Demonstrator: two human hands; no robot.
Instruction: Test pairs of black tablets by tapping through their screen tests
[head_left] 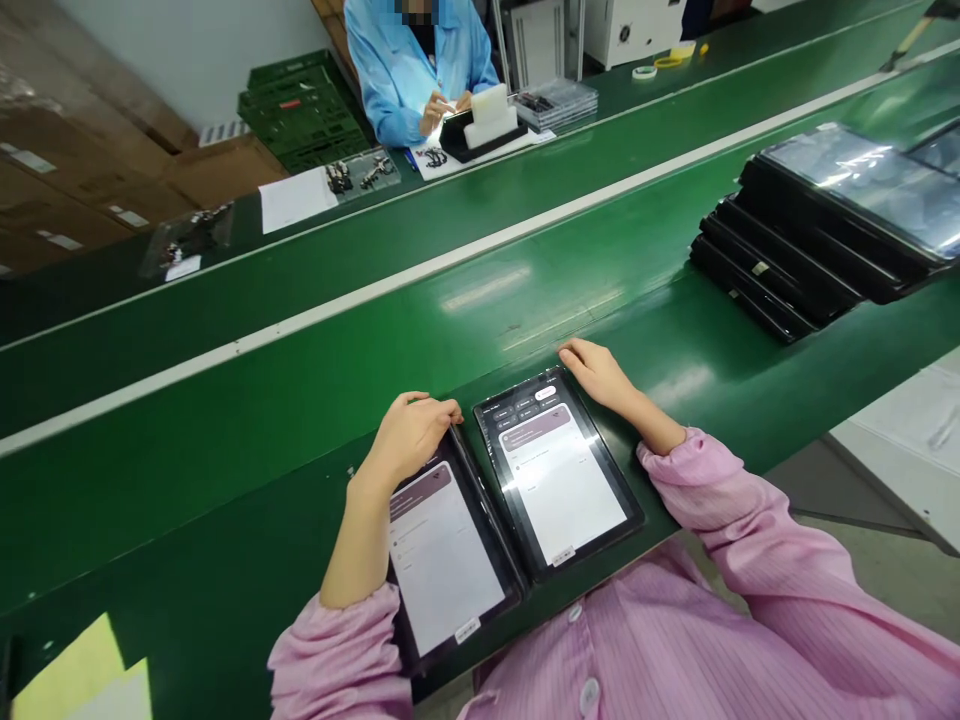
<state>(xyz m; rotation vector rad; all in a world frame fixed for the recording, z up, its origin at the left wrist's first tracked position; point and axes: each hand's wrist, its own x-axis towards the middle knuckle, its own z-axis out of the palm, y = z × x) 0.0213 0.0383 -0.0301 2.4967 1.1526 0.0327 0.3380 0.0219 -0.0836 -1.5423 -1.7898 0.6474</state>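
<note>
Two black-framed tablets with lit screens lie side by side at the bench's near edge. My left hand (411,437) reaches over the top of the left tablet (450,560), its fingers bent around the upper right corner and covering part of the screen. The right tablet (559,470) shows a row of dark buttons above a mauve panel and a white area. At its upper right corner is my right hand (595,372), fingers curled together against the edge; the fingertips are partly hidden. A small white label sits on the lower frame of each tablet.
A stack of black tablets (825,230) stands to the right on the green bench (315,410). Yellow paper (82,670) lies at lower left. Across the bench, a person in a blue jacket (390,80) handles a device on a stand (484,140). Green crates (300,110) are behind.
</note>
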